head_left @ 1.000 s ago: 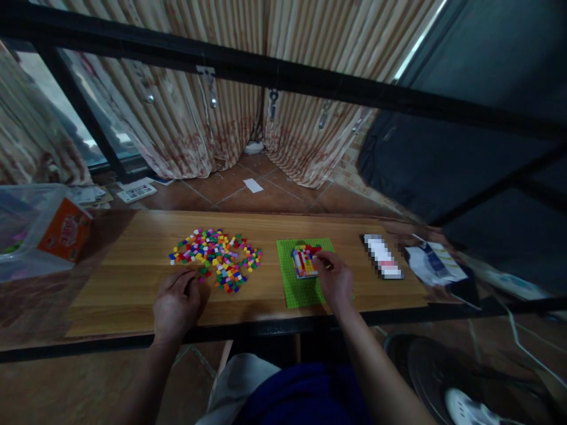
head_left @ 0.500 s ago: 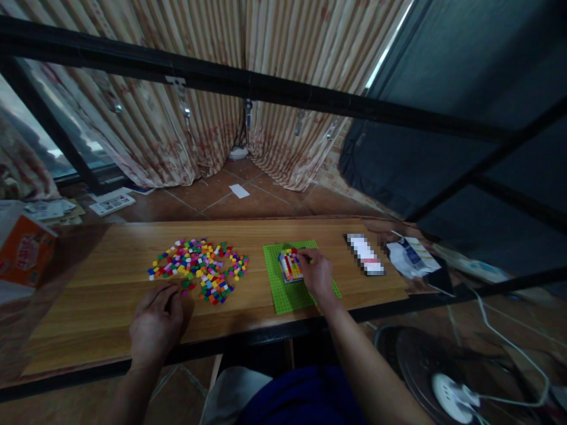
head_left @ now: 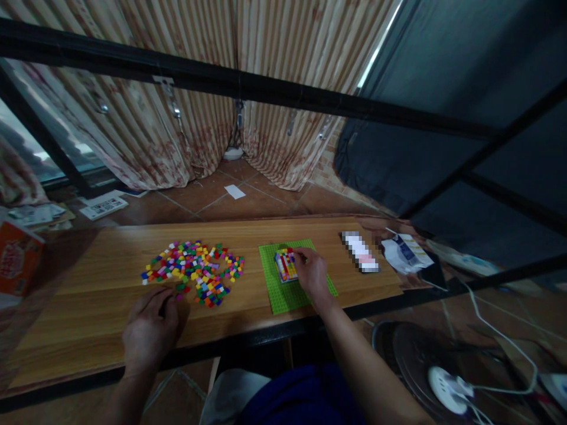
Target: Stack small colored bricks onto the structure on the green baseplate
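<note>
A green baseplate (head_left: 283, 292) lies on the wooden table (head_left: 88, 307), carrying a small multicoloured block of bricks (head_left: 285, 265). My right hand (head_left: 312, 274) rests on the plate, fingertips pinched against the block's right side. A heap of loose coloured bricks (head_left: 192, 271) lies to the left of the plate. My left hand (head_left: 149, 327) lies on the table just below that heap, fingers curled loosely with the tips near the closest bricks; whether it holds a brick is hidden.
A pixelated flat object (head_left: 359, 251) and a white packet (head_left: 406, 252) sit at the table's right end. An orange box (head_left: 15, 258) stands at far left. A black frame bar (head_left: 266, 88) crosses above. A fan (head_left: 425, 366) and cables lie on the floor at right.
The camera view has swung right, so everything sits further left in the picture. My right hand has stayed at the brick block, its fingers shifting slightly along the top. My left hand has kept its place.
</note>
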{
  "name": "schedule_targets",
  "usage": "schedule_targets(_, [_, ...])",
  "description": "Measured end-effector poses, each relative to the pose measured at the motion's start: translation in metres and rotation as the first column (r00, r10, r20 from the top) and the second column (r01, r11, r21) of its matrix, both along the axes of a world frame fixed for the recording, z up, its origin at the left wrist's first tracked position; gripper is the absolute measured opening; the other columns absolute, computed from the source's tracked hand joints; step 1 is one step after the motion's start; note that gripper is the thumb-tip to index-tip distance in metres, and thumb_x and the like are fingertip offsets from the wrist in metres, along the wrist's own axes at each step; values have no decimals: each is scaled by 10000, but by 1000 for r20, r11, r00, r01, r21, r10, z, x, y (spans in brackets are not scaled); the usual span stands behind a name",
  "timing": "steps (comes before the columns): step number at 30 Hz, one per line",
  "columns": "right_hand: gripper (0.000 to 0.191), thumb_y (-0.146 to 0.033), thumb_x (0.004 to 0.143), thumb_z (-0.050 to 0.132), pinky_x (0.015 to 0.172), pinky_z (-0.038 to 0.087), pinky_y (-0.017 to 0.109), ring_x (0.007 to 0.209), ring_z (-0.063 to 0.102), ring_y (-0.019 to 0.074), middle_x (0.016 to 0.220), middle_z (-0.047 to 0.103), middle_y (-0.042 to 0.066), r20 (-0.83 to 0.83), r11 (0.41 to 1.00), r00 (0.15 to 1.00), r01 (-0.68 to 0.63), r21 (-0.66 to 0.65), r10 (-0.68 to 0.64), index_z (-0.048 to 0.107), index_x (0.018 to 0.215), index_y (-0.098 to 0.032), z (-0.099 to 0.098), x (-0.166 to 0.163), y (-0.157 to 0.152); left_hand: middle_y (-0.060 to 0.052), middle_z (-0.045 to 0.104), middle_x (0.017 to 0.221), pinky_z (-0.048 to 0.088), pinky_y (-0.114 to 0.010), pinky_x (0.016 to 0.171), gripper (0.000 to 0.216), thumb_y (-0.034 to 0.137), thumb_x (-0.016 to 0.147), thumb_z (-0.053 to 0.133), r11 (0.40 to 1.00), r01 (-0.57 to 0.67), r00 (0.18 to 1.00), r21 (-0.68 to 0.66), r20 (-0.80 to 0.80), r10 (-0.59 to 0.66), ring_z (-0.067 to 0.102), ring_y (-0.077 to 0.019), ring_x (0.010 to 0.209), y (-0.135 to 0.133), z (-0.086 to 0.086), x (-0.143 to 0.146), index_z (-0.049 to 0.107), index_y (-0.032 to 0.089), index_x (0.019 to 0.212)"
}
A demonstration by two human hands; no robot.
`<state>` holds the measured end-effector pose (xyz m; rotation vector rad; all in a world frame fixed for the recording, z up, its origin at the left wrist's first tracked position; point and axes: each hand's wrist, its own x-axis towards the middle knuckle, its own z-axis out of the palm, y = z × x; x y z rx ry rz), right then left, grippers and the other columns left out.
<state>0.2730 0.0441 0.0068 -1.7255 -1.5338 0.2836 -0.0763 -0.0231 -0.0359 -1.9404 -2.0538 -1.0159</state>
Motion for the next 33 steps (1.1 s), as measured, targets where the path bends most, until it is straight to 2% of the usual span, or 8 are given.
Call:
schedule_targets(7, [202,-239,809,560,727,511,307,748,679,191,828,753,56,-197,996,977,66,-60,-77,737,890,-183,2,-1,5,-106,710,1003,557,-398,871,242,324,881,494,1000,-10,1000,11,5,10,662,-240,954,-1,-1,0,684,175,900])
schedule_targets(13, [213,-263,765,585,636,525,284,693,690,189,798,753,59,-387,994,919,46,-103,-83,716,901,-166,-5,4,12,-102,712,983,558,-388,869,245,336,886,498,1000,7,1000,22,-17,-7,660,-233,937,-1,0,-1,679,171,901])
schedule_targets(19, [226,-276,750,597,584,516,261,636,680,174,748,743,42,-378,991,921,43,-126,-88,705,918,-169,-7,7,15,-101,710,1000,550,-383,880,239,337,893,499,1000,15,1000,8,-5,-14,660,-236,960,-2,3,2,675,177,910])
schedule_targets(24, [232,-263,736,603,562,504,252,622,680,174,729,741,39,-381,988,919,43,-150,-98,700,923,-167,-2,6,15,-108,710,974,549,-374,857,263,358,894,494,999,25,1000,41,-14,-24,662,-236,918,-1,5,3,673,166,887])
schedule_targets(33, [213,-228,716,607,545,492,243,611,678,171,717,734,32,-389,986,917,26,-165,-89,696,898,-162,4,6,15,-114,704,992,542,-383,866,282,384,901,466,1000,20,1000,15,-8,-20,655,-249,941,-1,5,3,659,179,900])
